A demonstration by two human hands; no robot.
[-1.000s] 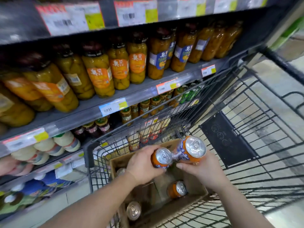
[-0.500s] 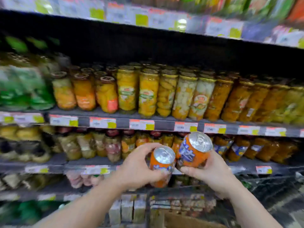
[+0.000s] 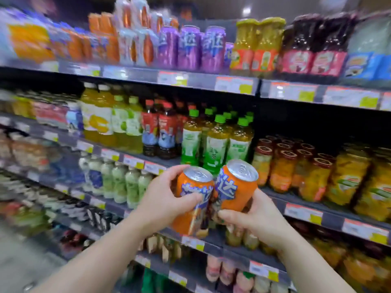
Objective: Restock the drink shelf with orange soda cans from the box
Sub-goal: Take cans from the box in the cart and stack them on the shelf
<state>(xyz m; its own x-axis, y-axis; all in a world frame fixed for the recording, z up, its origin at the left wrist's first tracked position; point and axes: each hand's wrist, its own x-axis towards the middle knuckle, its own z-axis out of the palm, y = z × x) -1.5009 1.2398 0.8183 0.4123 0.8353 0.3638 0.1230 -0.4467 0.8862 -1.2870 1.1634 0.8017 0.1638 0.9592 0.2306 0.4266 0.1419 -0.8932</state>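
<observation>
Gripping left orange can (image 3: 193, 199) | left hand (image 3: 163, 203) | right hand (image 3: 257, 220) clasps right orange can (image 3: 234, 187)

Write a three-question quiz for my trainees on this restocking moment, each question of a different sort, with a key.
1. True or false: each hand holds one orange soda can.
2. Multiple choice: the purple cans stand on (A) the top shelf in view, (B) the same shelf as the green-capped bottles, (C) the floor.
3. Fill in: the two held cans lean so that their sides ____ between the hands.

Key
1. True: the left hand grips the left can and the right hand grips the right can.
2. A.
3. Touch.
</observation>
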